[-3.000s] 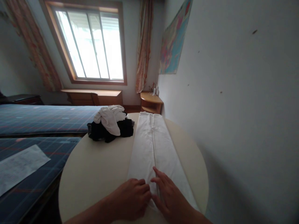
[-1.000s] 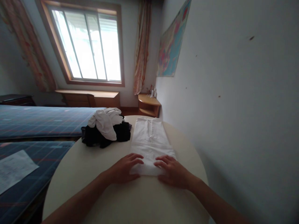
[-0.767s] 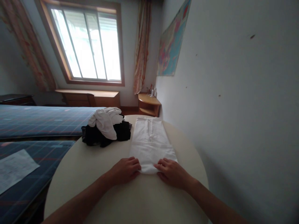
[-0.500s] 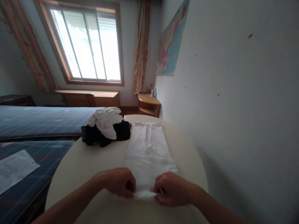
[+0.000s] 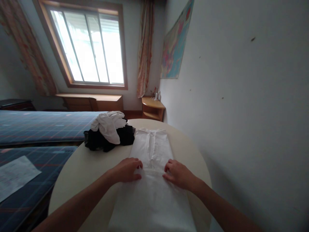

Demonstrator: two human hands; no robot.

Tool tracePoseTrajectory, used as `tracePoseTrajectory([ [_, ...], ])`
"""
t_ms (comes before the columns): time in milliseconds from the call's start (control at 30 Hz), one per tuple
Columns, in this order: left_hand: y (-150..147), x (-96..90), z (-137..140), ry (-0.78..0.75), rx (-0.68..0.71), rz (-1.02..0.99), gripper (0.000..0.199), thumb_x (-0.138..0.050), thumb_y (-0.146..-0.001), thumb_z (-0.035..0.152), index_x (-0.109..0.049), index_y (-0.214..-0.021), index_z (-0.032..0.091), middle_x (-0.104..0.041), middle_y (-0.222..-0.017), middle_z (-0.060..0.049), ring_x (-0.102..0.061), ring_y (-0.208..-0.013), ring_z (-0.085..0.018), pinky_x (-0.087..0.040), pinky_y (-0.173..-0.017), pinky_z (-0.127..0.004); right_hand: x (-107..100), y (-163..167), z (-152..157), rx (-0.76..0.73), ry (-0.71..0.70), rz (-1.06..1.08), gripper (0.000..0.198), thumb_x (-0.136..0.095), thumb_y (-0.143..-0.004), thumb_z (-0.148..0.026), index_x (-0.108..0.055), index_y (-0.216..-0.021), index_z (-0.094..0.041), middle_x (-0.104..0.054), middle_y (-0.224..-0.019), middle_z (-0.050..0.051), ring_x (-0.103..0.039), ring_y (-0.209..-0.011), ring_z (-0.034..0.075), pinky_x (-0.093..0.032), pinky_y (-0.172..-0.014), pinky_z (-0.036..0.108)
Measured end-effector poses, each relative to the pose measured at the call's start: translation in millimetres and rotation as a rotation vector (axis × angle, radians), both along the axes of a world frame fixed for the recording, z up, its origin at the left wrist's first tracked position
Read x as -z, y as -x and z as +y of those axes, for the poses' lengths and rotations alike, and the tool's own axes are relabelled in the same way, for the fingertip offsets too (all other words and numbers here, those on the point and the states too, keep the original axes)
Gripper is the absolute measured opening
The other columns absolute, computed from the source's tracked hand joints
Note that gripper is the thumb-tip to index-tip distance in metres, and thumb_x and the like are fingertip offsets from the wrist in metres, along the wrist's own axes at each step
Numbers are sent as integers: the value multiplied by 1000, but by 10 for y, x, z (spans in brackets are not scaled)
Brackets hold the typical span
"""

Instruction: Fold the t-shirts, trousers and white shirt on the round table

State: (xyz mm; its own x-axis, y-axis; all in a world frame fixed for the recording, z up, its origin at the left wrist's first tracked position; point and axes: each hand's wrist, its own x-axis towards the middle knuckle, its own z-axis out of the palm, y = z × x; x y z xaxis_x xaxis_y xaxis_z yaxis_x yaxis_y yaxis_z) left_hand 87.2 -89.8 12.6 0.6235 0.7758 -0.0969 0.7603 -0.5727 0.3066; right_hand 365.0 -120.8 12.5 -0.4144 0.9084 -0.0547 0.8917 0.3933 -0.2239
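A white shirt (image 5: 154, 196), narrowed into a long strip, lies on the round cream table (image 5: 72, 174). Its collar end points away from me, and its near end runs out of the bottom of the view. A crosswise edge shows in the cloth between my hands. At the left side of that edge is my left hand (image 5: 126, 169), thumb and fingers apart. My right hand (image 5: 180, 174) is at the right side, fingers curved with a gap to the thumb. Both hands touch or hover just over the cloth; I cannot tell which.
A heap of black clothes (image 5: 102, 141) with a white garment (image 5: 108, 127) on top sits at the table's far left. Beds with blue plaid mattresses (image 5: 48, 125) stand to the left, a paper sheet (image 5: 18, 175) on the nearer one. The wall (image 5: 241, 135) rises on the right.
Both hands have moved away from me, from the shirt's gathered near end to its middle. The shirt's near part now stretches flat toward me, and the fingers have opened.
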Motion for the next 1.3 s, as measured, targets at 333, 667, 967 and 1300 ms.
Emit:
tracePoseTrajectory([
  [333, -29, 51, 48, 79, -83, 8, 32, -67, -73, 37, -66, -101, 22, -72, -98, -5, -67, -89, -25, -48, -79, -32, -62, 62, 12, 150, 153, -38, 23, -66, -82, -37, -70, -93, -17, -71, -95, 9, -63, -82, 21, -41, -68, 28],
  [667, 142, -251, 113, 191, -1, -151, 29, -59, -84, 38, -68, -107, 22, -71, -105, -3, -66, -92, -21, -47, -80, -27, -232, -137, 139, -14, 199, 14, 21, -54, -93, -37, -67, -100, -22, -72, -93, 6, -63, -80, 19, -39, -67, 27],
  [967, 36, -528, 865, -297, -213, -217, 26, -56, -90, 36, -69, -107, 21, -72, -102, -7, -66, -94, -25, -48, -86, -34, -551, 5, 935, 214, -275, 5, 26, -47, -98, -38, -66, -109, -24, -72, -106, 7, -60, -107, 25, -34, -98, 42],
  [1300, -61, 404, 738, -332, -117, -131, 47, -53, -95, 37, -53, -138, 17, -48, -148, -14, -43, -137, -30, -32, -114, -45, 274, 158, 874, 48, -106, -6, 51, -46, -97, -44, -51, -141, -19, -43, -152, 12, -33, -142, 29, -25, -115, 47],
])
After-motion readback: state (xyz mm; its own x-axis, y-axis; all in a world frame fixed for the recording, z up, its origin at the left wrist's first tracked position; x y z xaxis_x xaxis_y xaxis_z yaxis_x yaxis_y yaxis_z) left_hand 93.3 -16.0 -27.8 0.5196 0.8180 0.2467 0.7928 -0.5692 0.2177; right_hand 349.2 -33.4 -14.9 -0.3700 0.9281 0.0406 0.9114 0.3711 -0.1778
